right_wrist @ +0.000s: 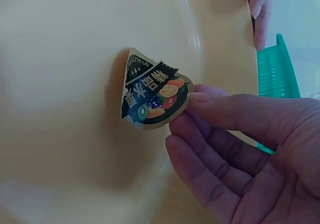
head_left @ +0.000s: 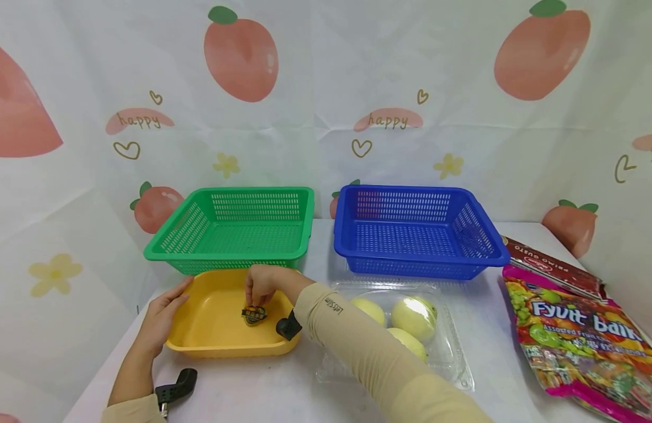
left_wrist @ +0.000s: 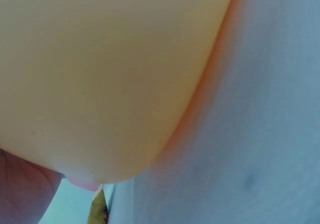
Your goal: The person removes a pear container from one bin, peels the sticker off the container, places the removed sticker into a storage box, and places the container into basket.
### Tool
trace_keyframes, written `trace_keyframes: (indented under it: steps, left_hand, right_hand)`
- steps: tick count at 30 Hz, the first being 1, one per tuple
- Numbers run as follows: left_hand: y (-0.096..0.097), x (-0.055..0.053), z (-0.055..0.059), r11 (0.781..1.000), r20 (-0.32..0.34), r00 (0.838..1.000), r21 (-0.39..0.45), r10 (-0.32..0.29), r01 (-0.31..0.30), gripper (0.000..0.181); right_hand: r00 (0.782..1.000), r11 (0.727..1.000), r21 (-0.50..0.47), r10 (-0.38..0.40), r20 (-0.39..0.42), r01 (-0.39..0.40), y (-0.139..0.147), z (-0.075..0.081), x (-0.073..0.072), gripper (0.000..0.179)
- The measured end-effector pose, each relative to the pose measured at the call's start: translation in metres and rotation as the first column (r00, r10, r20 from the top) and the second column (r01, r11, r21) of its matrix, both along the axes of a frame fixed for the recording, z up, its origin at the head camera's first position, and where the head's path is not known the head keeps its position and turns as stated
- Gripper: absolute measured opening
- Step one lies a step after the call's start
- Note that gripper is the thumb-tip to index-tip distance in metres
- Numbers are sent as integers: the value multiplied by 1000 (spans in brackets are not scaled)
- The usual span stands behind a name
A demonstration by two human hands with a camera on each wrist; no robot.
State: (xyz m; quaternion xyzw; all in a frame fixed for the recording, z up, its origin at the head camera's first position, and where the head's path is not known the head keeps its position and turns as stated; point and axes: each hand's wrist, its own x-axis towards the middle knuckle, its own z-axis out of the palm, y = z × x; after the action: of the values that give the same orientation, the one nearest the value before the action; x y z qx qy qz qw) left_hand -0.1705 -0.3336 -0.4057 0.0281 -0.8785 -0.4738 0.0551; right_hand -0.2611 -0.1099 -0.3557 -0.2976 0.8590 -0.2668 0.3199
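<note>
A shallow yellow basin [head_left: 215, 329] stands on the table at the front left. My right hand [head_left: 264, 283] reaches down into it and pinches a small flat fruit label [right_wrist: 155, 93] between thumb and fingertips. The label is dark with a pale edge, pictures of fruit and a banner of characters. It is held over the basin's bottom. At the basin's left side my left hand [head_left: 162, 314] touches the rim, with its fingers fairly straight along the outside. In the left wrist view, the basin's outer wall [left_wrist: 110, 83] covers most of the picture.
Behind the basin stands a green basket [head_left: 241, 238], with a blue basket [head_left: 405, 238] to its right. A clear plastic box [head_left: 447, 352] with several pale yellow round fruits [head_left: 413, 317] lies under my right forearm. A candy bag [head_left: 585, 346] and a red-brown packet [head_left: 555, 267] lie far right.
</note>
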Motion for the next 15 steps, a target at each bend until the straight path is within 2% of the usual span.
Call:
trace_keyframes:
  steps: [15]
  left_hand:
    - [0,-1,0,1000,22,1000,10,11,-11,54]
  right_hand:
    - [999,1000,18,-5,-39,5,-1,-2,0,9]
